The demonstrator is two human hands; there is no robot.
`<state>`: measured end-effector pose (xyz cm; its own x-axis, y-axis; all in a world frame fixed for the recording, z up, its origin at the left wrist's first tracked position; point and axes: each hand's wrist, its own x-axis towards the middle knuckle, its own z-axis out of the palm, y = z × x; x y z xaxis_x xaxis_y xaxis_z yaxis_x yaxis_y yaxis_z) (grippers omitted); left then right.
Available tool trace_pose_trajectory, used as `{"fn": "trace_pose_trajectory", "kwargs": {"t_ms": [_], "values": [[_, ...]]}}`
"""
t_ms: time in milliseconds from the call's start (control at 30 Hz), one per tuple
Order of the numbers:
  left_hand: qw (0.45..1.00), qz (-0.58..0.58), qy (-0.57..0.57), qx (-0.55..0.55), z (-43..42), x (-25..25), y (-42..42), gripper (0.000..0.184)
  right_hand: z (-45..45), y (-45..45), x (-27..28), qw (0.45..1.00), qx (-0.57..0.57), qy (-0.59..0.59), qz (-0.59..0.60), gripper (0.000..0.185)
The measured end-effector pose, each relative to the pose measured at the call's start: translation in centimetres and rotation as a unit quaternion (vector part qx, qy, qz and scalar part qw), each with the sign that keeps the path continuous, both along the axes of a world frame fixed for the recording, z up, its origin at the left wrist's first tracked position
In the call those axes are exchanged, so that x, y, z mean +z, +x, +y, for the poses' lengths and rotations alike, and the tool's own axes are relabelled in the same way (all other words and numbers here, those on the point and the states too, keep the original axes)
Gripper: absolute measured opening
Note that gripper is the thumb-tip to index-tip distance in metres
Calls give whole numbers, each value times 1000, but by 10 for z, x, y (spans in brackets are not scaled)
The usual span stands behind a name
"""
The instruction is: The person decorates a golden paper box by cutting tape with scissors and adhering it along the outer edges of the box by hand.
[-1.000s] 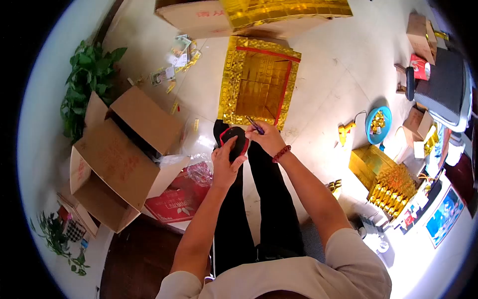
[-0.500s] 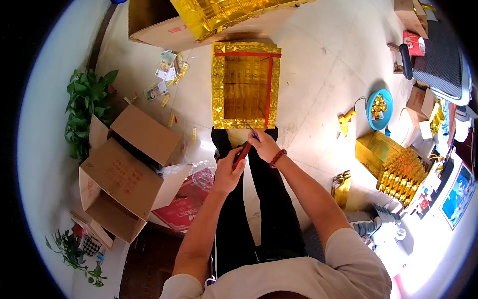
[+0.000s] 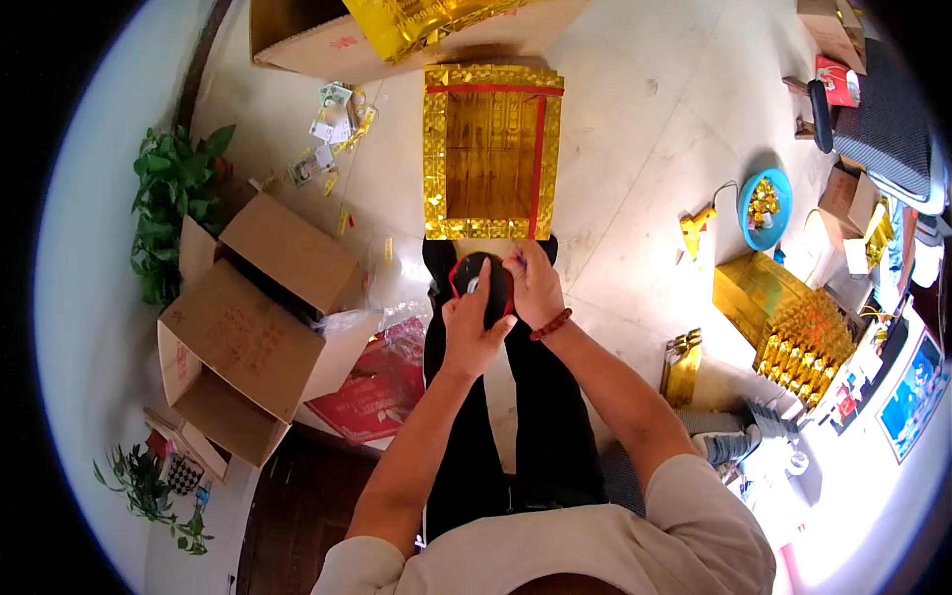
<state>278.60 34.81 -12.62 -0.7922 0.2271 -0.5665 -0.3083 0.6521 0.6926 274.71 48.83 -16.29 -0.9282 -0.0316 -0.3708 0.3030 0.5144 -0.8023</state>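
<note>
My left hand (image 3: 474,327) grips a flat round roll with a black face and a red edge (image 3: 493,273), index finger laid across its face. My right hand (image 3: 535,286) is closed at the right edge of the roll, fingertips pinched; what they hold is hidden. Just beyond my hands, a gold foil-covered box (image 3: 434,169) stands on the floor between my feet, its open side facing up. Red strips (image 3: 540,169) run along its top and right rims.
Cardboard boxes (image 3: 243,337) stand left, beside a red package (image 3: 372,387). Ahead is a large carton (image 3: 327,45) with gold sheeting (image 3: 421,25). To the right are a yellow glue gun (image 3: 697,230), a blue basin (image 3: 746,233) of gold pieces, and folded gold pieces (image 3: 798,342).
The roll has turned from edge-on to showing its black face. The pointed scissors-like tool in my right hand no longer shows, and that hand has shifted up and right.
</note>
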Motion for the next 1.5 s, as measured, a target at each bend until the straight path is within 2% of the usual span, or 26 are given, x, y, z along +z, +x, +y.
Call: {"fn": "trace_pose_trajectory", "kwargs": {"t_ms": [33,100,167,200,233,300,333,500,667,800,900,967,1167,1267,1333,1500], "values": [[1000,-4,-1,2,0,5,-2,88,-1,-2,4,999,-32,-31,-16,19],[995,89,0,53,-1,10,-9,90,-2,-12,8,996,-60,-63,-29,20],[992,90,-32,88,-11,12,-10,97,-3,-28,23,959,-196,-188,-77,20],[989,107,-55,84,-17,11,-10,97,-1,-35,23,973,-163,-162,-19,21],[986,124,-78,80,-21,14,-12,98,0,-39,24,973,-160,-164,-20,21],[987,97,-99,82,-26,23,-14,96,-2,-44,29,972,-48,-185,-135,23],[985,119,-106,72,-27,25,-15,95,-7,-46,33,974,-27,-177,-137,26],[968,200,-138,65,-31,28,-23,89,-20,-57,53,962,-13,-215,-166,28],[959,225,-153,74,-42,43,-31,87,-27,-70,79,958,-2,-222,-182,27],[943,267,-186,65,-55,57,-35,84,-38,-76,94,971,29,-204,-120,28],[929,307,-199,58,-66,75,-43,83,-45,-89,115,954,18,-256,-156,28],[922,325,-203,57,-72,90,-49,82,-49,-96,130,966,36,-229,-118,23],[940,299,-106,122,-86,150,-64,93,-67,-116,194,969,94,-211,-89,19],[937,309,-76,145,-96,185,-69,99,-82,-124,231,970,87,-229,5,18],[936,315,-64,146,-105,207,-68,93,-85,-129,254,958,197,-200,57,18],[927,339,-33,159,-120,272,-65,93,-96,-132,308,936,261,-173,164,19]]}}
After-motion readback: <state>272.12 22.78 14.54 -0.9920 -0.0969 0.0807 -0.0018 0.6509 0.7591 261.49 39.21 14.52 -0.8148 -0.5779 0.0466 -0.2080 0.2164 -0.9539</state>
